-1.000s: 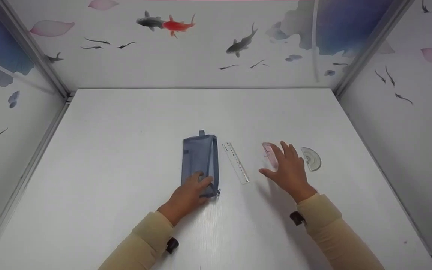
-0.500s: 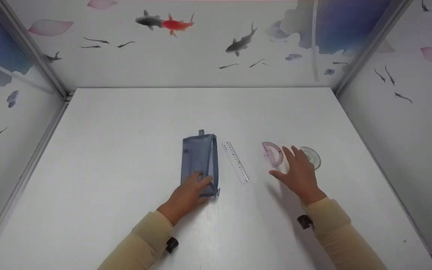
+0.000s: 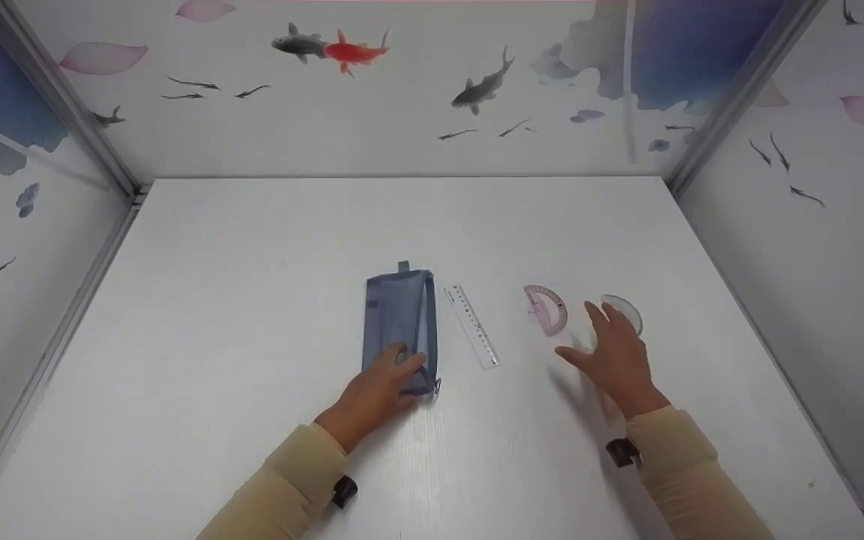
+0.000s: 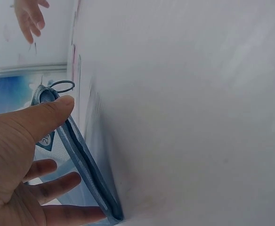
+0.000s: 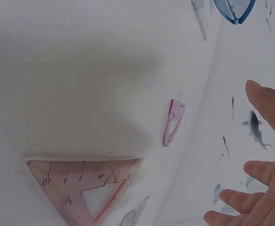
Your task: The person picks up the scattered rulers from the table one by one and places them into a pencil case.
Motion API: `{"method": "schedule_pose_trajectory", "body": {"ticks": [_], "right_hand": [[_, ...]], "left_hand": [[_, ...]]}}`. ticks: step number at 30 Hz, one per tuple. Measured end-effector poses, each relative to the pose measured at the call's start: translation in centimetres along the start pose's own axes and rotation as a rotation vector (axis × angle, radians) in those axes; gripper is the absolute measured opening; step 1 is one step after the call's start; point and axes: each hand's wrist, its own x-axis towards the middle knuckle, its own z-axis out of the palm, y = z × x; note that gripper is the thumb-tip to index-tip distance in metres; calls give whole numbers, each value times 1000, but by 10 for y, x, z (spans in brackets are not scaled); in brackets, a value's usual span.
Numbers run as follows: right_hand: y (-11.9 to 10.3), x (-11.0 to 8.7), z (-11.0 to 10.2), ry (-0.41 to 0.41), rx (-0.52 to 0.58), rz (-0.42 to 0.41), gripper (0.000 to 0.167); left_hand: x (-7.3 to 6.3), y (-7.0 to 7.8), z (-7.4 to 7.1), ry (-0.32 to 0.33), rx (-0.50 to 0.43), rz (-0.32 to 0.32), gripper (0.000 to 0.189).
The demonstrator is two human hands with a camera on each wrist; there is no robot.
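My left hand (image 3: 372, 390) holds the near end of a blue mesh pencil case (image 3: 394, 307). In the left wrist view the thumb presses the zippered edge near the pull ring, with the fingers spread across the case. My right hand (image 3: 616, 367) hovers over a clear pinkish set square (image 5: 69, 186), fingers spread and holding nothing. The hand mostly hides that set square in the head view. A pink protractor (image 3: 537, 311) lies left of the right hand. Just beyond its fingertips is a clear protractor (image 3: 627, 306), partly covered.
Between the case and the pink protractor lies a clear ruler (image 3: 472, 326), slanted on the white table (image 3: 252, 247). Walls printed with fish (image 3: 481, 82) rise at the back and both sides.
My right hand has moved right and slightly nearer, from over the pink protractor to beside the clear one, uncovering the pink protractor. The left hand and pencil case stay put.
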Motion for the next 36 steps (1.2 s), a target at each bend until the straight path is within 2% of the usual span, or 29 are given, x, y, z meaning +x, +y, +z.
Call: {"method": "schedule_pose_trajectory", "body": {"ticks": [6, 15, 23, 29, 36], "right_hand": [[9, -4, -4, -53, 32, 43, 91], [27, -6, -1, -103, 54, 105, 95], [38, -6, 1, -142, 162, 148, 97], [43, -8, 2, -156, 202, 185, 98], [46, -11, 1, -192, 276, 259, 98]], "left_hand": [[1, 1, 2, 17, 31, 18, 59], [2, 1, 2, 10, 45, 22, 59], [3, 2, 0, -3, 33, 8, 59], [3, 2, 0, -16, 22, -7, 59], [1, 0, 1, 19, 9, 27, 60]]}}
